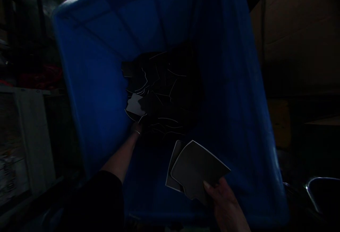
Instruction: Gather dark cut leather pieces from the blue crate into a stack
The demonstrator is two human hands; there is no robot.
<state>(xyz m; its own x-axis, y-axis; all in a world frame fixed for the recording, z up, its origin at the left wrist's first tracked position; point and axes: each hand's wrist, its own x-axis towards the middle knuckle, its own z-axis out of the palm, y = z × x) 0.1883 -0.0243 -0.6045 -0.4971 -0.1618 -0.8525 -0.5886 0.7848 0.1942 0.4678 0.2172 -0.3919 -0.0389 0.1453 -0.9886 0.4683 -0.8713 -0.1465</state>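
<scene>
The fingers [208, 188] of my right hand [227, 205] are closed on flat dark pieces [199, 170] with thin pale edges; I can make out two, one overlapping the other. My thumb lies across the top face of the front piece, near its lower right corner, and the far ends fan out over the near part of the blue bin [86, 83]. To the left, a black sleeve [98, 196] ends on my forearm, which slants down into the bin. A thin band [137, 132] circles my wrist. My left hand [136, 127] is at the near left edge of the pile [164, 90]; its fingers are lost in the dark, so I cannot tell whether they are spread or gripping. Just beyond it lies a light grey piece [135, 105], partly covered by a darker one. The rest of the pile is dark, overlapping flat scraps with pale edges, at the bottom of the bin. Outside, a pale upright panel [35, 140] stands to the left, something red [44, 76] sits above it, and a brown board [300, 30] shows at the upper right.
</scene>
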